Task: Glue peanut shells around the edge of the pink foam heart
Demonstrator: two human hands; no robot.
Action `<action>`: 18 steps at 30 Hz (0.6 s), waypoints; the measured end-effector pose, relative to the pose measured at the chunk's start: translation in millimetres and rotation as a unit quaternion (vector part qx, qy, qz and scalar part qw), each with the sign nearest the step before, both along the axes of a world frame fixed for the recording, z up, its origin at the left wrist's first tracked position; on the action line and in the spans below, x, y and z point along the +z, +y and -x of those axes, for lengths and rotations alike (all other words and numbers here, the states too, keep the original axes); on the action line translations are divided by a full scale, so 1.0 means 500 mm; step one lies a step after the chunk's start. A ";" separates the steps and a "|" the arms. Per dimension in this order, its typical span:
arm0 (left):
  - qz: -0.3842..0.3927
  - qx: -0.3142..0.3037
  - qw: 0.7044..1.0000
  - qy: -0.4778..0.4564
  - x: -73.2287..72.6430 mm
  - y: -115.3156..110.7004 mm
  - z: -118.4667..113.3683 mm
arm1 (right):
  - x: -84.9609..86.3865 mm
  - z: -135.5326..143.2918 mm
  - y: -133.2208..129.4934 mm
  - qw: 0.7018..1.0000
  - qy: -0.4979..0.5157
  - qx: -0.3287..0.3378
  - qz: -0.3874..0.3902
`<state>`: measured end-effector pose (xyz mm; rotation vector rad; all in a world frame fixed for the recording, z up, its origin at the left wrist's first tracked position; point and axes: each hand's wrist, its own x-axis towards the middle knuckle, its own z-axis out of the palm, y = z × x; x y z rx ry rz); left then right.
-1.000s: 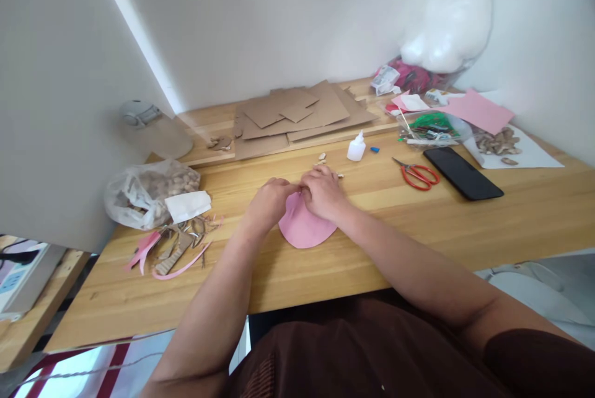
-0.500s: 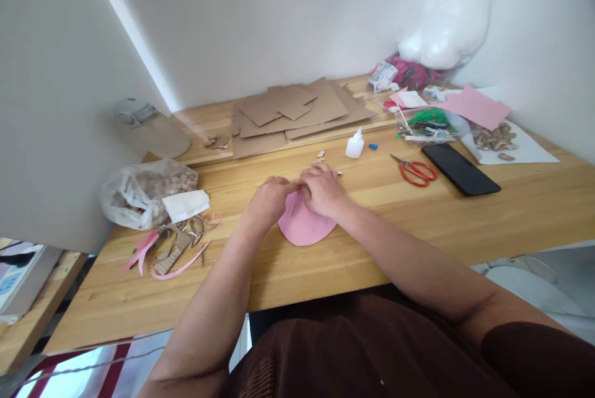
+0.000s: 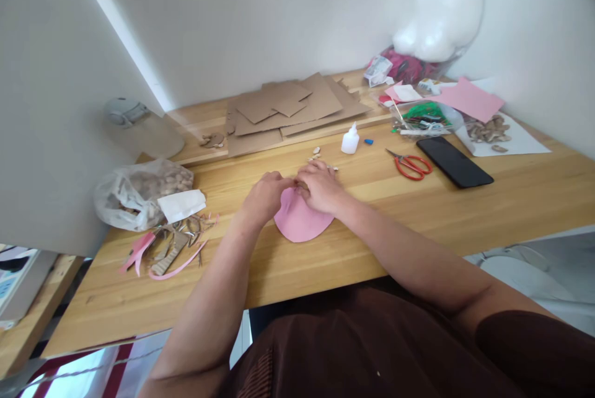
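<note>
A round pink piece (image 3: 303, 221) lies on the wooden table in front of me. My left hand (image 3: 271, 192) is at its upper left edge, fingers closed and pointing toward the right hand. My right hand (image 3: 320, 186) rests over its upper right part with bent fingers. The fingertips of both hands meet at the far edge of the pink piece, around something small and brownish that I cannot make out. Small tan pieces (image 3: 317, 151) lie just beyond my hands, near a white glue bottle (image 3: 350, 140) and its blue cap (image 3: 369, 142).
Red-handled scissors (image 3: 409, 167) and a black phone (image 3: 454, 162) lie to the right. Cardboard sheets (image 3: 288, 106) are stacked at the back. On the left are a plastic bag of shells (image 3: 149, 190) and scraps (image 3: 171, 252). White paper (image 3: 523, 139) holds brown pieces.
The view has shifted slightly, so objects appear a little further left. Both hands stay at the far edge of the pink piece, with only slight finger movement.
</note>
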<state>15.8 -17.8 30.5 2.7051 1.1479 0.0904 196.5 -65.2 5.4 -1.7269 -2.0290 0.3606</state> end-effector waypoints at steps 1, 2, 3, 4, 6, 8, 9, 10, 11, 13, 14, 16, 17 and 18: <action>0.001 0.002 1.000 0.004 0.001 0.000 -0.001 | -0.001 -0.001 0.000 1.000 0.002 0.001 0.000; 0.002 0.004 1.000 0.007 0.002 -0.001 -0.001 | -0.002 -0.002 0.000 1.000 0.004 0.002 0.000; 0.003 0.004 1.000 0.008 0.002 -0.001 -0.001 | -0.003 -0.003 -0.001 1.000 0.006 0.002 0.000; 0.004 0.004 1.000 0.008 0.002 -0.001 -0.001 | -0.003 -0.003 -0.002 1.000 0.007 0.002 0.000; 0.003 0.002 1.000 0.002 0.000 -0.001 0.000 | -0.004 -0.004 -0.004 1.000 0.009 0.005 -0.001; -0.001 -0.003 1.000 -0.008 -0.004 -0.001 0.003 | -0.006 -0.005 -0.005 1.000 0.006 0.007 -0.006; -0.004 -0.005 1.000 -0.011 -0.005 -0.002 0.004 | -0.008 -0.006 -0.006 1.000 0.004 0.009 -0.009; -0.007 -0.007 1.000 -0.013 -0.007 -0.002 0.005 | -0.009 -0.008 -0.006 1.000 0.001 0.011 -0.012; -0.009 -0.008 1.000 -0.013 -0.008 -0.002 0.006 | -0.011 -0.010 -0.006 1.000 -0.002 0.011 -0.015; -0.012 -0.008 1.000 -0.012 -0.011 -0.003 0.007 | -0.014 -0.013 -0.006 1.000 -0.007 0.012 -0.018; -0.013 -0.008 1.000 -0.013 -0.012 -0.004 0.007 | -0.014 -0.015 -0.006 1.000 -0.009 0.010 -0.023; -0.016 -0.011 1.000 -0.015 -0.015 -0.005 0.007 | -0.014 -0.017 -0.008 0.999 -0.008 0.000 -0.039; -0.020 -0.014 1.000 -0.018 -0.016 -0.005 0.007 | -0.012 -0.016 -0.009 0.999 -0.006 -0.005 -0.051; -0.025 -0.016 0.999 -0.021 -0.019 -0.005 0.007 | -0.011 -0.015 -0.010 0.998 -0.005 -0.007 -0.062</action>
